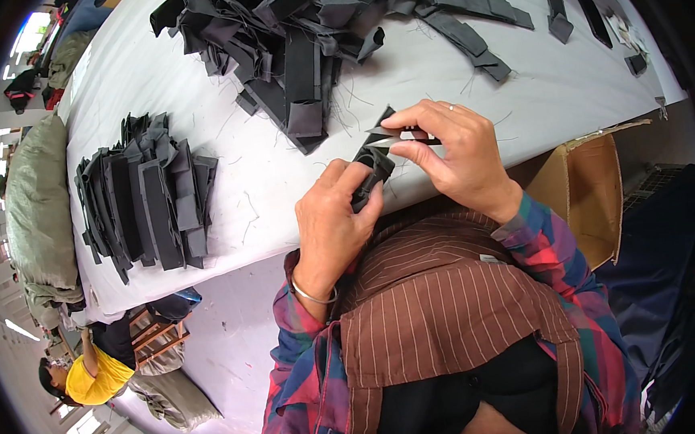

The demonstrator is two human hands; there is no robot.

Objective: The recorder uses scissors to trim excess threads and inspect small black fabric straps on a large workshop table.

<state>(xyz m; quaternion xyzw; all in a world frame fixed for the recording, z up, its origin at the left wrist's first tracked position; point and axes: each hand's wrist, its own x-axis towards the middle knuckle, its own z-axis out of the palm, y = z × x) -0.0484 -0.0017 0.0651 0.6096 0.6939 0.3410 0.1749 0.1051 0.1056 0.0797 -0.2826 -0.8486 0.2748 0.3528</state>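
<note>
Over the table's near edge my left hand [332,210] pinches a folded black fabric strip [378,163] between thumb and fingers. Beside it, my right hand [457,146] is closed on small thread snips [390,140], their pointed metal blades against the strip. Part of the snips is hidden inside my fingers. To the left lies a neat row of stacked black fabric strips [149,200]. Farther back spreads a loose heap of similar strips [286,36].
The white table [257,191] has loose thread ends scattered on it. A dark flat phone-like object [592,18] lies at the far right. An open cardboard box [595,191] stands by the table's right edge. A person in yellow [101,378] sits lower left, near stuffed sacks [39,206].
</note>
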